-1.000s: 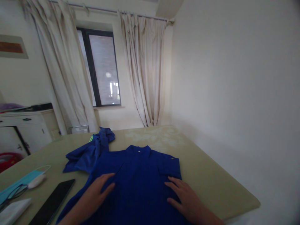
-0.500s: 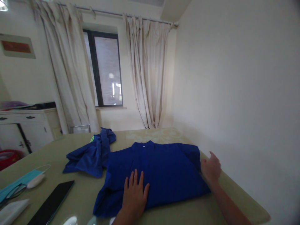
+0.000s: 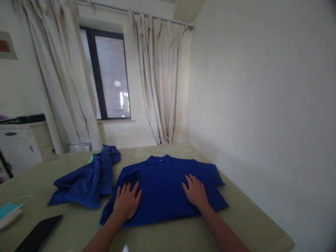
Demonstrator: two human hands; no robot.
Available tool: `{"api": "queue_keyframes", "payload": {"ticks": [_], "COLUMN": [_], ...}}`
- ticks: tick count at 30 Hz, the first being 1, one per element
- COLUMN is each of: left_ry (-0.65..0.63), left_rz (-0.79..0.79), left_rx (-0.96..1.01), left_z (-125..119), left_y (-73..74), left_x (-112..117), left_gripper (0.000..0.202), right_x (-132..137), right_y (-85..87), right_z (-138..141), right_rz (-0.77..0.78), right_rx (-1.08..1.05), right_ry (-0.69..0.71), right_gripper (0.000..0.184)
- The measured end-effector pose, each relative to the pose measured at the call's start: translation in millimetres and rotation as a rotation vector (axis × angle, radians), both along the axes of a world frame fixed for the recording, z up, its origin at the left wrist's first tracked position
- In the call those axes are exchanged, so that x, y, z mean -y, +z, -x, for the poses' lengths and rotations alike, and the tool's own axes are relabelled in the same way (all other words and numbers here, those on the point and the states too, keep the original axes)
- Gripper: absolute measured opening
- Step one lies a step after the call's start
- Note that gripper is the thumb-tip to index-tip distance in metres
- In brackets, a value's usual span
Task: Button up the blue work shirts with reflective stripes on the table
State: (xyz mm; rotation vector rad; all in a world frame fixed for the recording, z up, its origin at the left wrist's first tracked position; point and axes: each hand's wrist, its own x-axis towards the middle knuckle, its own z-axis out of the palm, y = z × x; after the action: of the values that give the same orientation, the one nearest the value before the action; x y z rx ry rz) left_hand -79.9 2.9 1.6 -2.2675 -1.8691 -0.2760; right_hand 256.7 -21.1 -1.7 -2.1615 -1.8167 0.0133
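Note:
A blue short-sleeved shirt [image 3: 162, 190] lies spread on the table, its collar at the far side and a small white label inside the neck. My left hand [image 3: 127, 201] rests flat on the shirt's left part, fingers spread. On the right part of the shirt lies my right hand [image 3: 194, 190], palm down with the fingers apart. To the left of the shirt sits a second blue garment [image 3: 86, 180], crumpled, with a bright green stripe near its top.
The pale green table [image 3: 252, 224] borders a white wall [image 3: 262, 105] at the right. A black phone [image 3: 39, 232], a light blue face mask [image 3: 9, 209] and a white rounded object [image 3: 10, 218] lie at the left. Curtains [image 3: 160, 77] hang beside the window behind.
My right hand has come from beside the right sleeve onto the shirt. My left hand has slid left across it. The camera view has turned slightly right.

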Motion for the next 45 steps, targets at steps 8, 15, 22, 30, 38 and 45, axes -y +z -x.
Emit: {"api": "queue_keyframes", "payload": {"ticks": [8,15,22,30,38,45], "left_ry": [0.204,0.068,0.193,0.162,0.069,-0.012], "left_rz": [-0.299,-0.057,0.051,-0.048,0.013,-0.054], "left_rx": [-0.108,-0.023,0.045,0.101,0.353,0.734], "left_z": [105.4,67.2,39.2,40.3,53.3,56.2], "left_y": [36.6,13.6,-13.2,-7.1,-4.8,-0.2], "left_x": [-29.3,-26.4,-45.6,-72.4,-101.8,-107.3], "left_gripper": [0.046,0.049,0.069,0.057,0.053,0.023], "right_x": [-5.7,-18.5,-33.0,-67.7,-79.2,-83.8], "right_y": [-4.6,0.4,-4.2,0.1,1.4,-4.6], "right_z": [2.5,5.6,3.0,-40.3,-87.3,-88.8], "right_rz": [-0.008,0.021,0.01,-0.109,-0.124,-0.395], "right_rx": [0.011,0.04,0.036,0.032,0.072,-0.045], "right_ry": [-0.029,-0.039,-0.044,-0.033,-0.308,-0.133], "right_gripper": [0.061,0.061,0.06,0.046,0.053,0.045]}}
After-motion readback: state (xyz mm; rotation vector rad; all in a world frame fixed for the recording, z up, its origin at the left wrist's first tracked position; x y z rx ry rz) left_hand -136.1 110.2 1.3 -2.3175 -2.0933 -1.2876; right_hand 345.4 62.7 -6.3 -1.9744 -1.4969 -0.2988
